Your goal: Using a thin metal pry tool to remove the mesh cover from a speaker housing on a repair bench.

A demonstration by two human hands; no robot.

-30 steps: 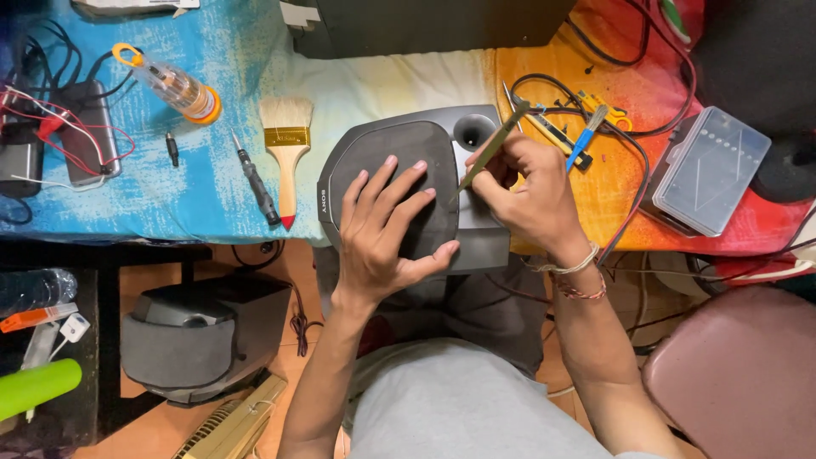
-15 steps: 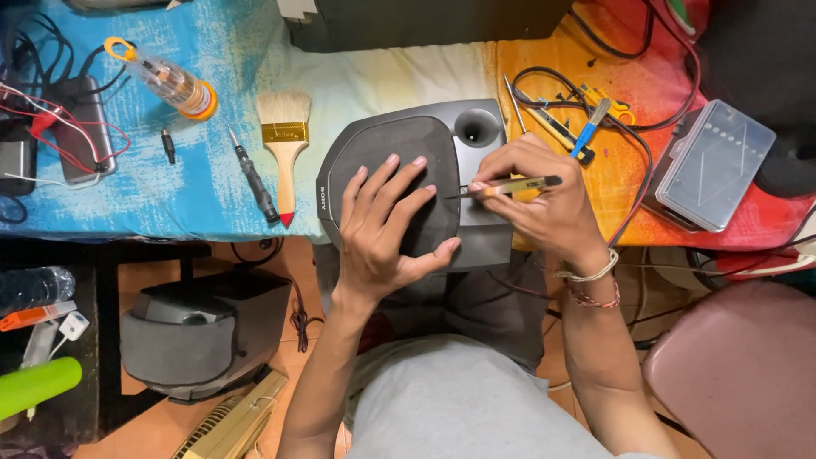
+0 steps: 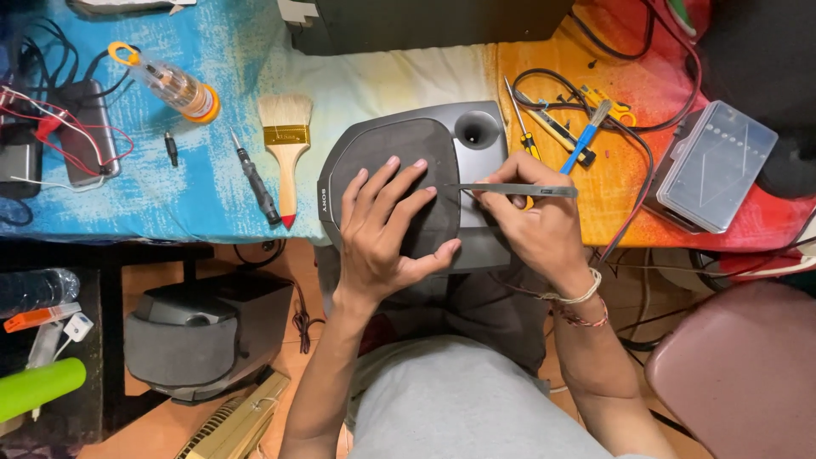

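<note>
Resting at the bench's near edge: grey speaker (image 3: 399, 183), lying face up, dark cloth grille rounded, round port in its far corner. Left hand (image 3: 384, 228) is pressing flat on the grille, fingers spread wide. Right hand (image 3: 531, 225) is pinching metal tweezers (image 3: 510, 189), tips meeting the grille's edge. Farther back: paintbrush (image 3: 286, 144), black screwdriver (image 3: 255, 180).

A repair workbench: screwdrivers (image 3: 255, 183), a brush (image 3: 286, 144), wires (image 3: 51, 119) and a parts box (image 3: 716, 166).
</note>
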